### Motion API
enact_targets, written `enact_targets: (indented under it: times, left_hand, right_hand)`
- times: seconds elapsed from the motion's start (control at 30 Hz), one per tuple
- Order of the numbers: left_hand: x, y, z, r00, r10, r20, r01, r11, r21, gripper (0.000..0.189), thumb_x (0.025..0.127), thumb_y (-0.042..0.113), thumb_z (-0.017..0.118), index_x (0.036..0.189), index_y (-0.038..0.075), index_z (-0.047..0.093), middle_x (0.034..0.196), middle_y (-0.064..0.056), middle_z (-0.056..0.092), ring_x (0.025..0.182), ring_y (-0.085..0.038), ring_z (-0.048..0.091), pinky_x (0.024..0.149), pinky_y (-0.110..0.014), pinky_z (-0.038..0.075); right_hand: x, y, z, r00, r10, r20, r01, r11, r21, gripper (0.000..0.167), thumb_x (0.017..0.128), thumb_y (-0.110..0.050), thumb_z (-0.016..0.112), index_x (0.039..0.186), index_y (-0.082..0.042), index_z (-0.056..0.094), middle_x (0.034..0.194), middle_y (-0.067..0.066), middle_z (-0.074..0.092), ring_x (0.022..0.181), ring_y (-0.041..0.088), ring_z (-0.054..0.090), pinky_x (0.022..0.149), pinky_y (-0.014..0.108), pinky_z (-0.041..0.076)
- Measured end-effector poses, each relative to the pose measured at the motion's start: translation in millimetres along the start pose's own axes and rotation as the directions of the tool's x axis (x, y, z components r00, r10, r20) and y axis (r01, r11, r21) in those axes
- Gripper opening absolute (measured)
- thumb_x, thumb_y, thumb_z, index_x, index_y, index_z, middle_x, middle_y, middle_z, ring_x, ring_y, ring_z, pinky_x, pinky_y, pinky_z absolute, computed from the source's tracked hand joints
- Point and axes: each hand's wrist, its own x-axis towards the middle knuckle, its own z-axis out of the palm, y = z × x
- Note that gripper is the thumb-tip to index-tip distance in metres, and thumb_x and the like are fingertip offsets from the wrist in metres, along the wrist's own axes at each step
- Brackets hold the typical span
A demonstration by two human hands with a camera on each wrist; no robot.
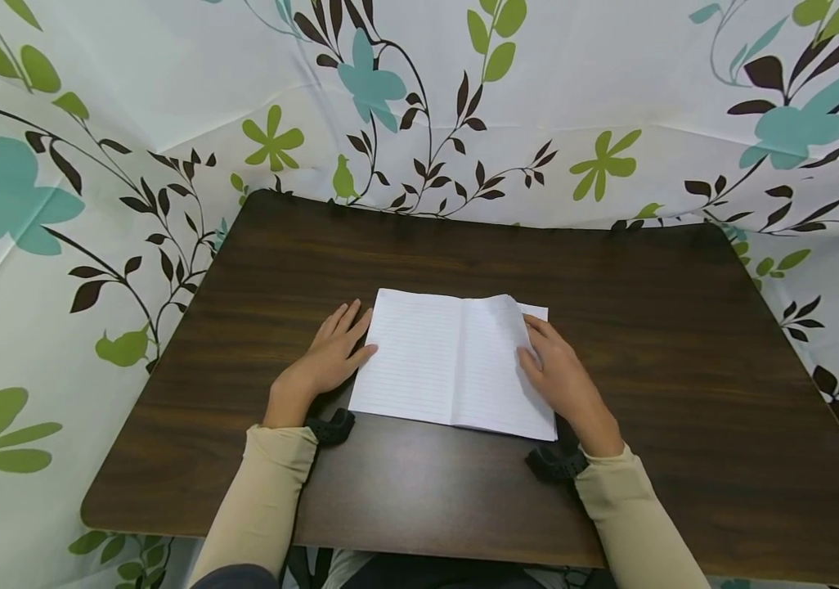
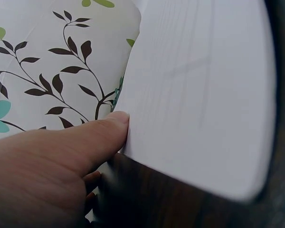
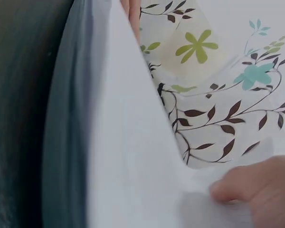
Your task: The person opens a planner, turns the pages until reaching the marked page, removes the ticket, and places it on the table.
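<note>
An open notebook [image 1: 419, 352] with white lined pages lies on the table near its front middle. Along its left edge rests my left hand [image 1: 327, 352], fingers extended over the tabletop and thumb [image 2: 111, 130] touching the page edge. My right hand [image 1: 559, 372] is at the right edge, pinching the right-hand page [image 1: 493, 352] between thumb and fingers. That page bows up near its upper corner, and a strip of another sheet [image 1: 537, 312] shows behind it. The right thumb [image 3: 232, 187] lies on the paper in the right wrist view; the fingertips are partly hidden by the page.
The dark wooden table [image 1: 648, 327] extends around the notebook on all sides. Behind it and at both sides hangs a white curtain [image 1: 191, 74] printed with leaves, flowers and birds. Black straps [image 1: 331, 427] circle both wrists below beige sleeves.
</note>
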Motion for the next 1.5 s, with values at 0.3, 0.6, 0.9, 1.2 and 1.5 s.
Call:
enact_targets:
  times: [0.3,0.6,0.9,1.2,1.5]
  left_hand:
    - [0.7,0.8,-0.7,1.0,0.0,0.007,0.0,1.0,0.01,0.071,0.112,0.037,0.047,0.169,0.01,0.012,0.177,-0.017,-0.001,0.163,-0.041,-0.005,0.129,-0.065,0.002]
    - [-0.4,1.3,0.4,1.0,-0.001,0.002,0.001,1.0,0.003,0.07,0.112,0.036,0.046,0.168,0.009,0.013,0.177,-0.018,0.0,0.163,-0.042,-0.004,0.129,-0.065,0.003]
    - [-0.9,2.7,-0.1,1.0,-0.001,-0.001,0.001,1.0,0.0,0.07,0.112,0.035,0.047,0.168,0.009,0.014,0.177,-0.018,0.0,0.163,-0.042,-0.004,0.129,-0.066,0.002]
    - [-0.9,3.2,0.0,1.0,-0.006,0.003,0.006,1.0,0.008,0.071,0.112,0.036,0.047,0.168,0.009,0.014,0.176,-0.018,0.0,0.163,-0.042,-0.004,0.129,-0.066,0.001]
    - [-1.1,4.3,-0.6,1.0,-0.002,-0.001,0.002,1.0,-0.002,0.07,0.112,0.035,0.047,0.168,0.009,0.014,0.176,-0.019,0.001,0.163,-0.042,-0.004,0.129,-0.066,0.002]
  right_hand:
    - [-12.7,-18,-10,0.951,-0.107,0.289,0.085,0.993,0.085,0.077,0.105,-0.008,0.057,0.168,-0.005,0.013,0.176,0.015,0.015,0.162,0.035,0.019,0.13,0.054,0.023]
    - [-25.6,-32,-19,0.901,-0.207,0.381,0.111,0.96,0.258,0.093,0.1,-0.004,0.061,0.169,-0.01,-0.001,0.177,0.014,-0.005,0.164,0.034,0.005,0.114,-0.001,0.002]
    - [-31.6,-43,-20,0.881,-0.24,0.408,0.104,0.939,0.328,0.101,0.093,0.003,0.056,0.169,-0.018,-0.007,0.177,0.007,-0.012,0.164,0.03,-0.005,0.116,0.0,0.001]
    - [-35.3,-51,-20,0.887,-0.271,0.374,0.132,0.925,0.356,0.105,0.089,0.007,0.055,0.169,-0.023,-0.006,0.177,0.004,-0.01,0.164,0.028,-0.002,0.118,0.002,0.002]
    - [-35.5,-58,-13,0.899,-0.37,0.234,0.279,0.896,0.344,0.105,0.095,-0.003,0.068,0.169,-0.015,-0.007,0.177,0.008,-0.011,0.164,0.034,-0.006,0.125,0.01,0.0]
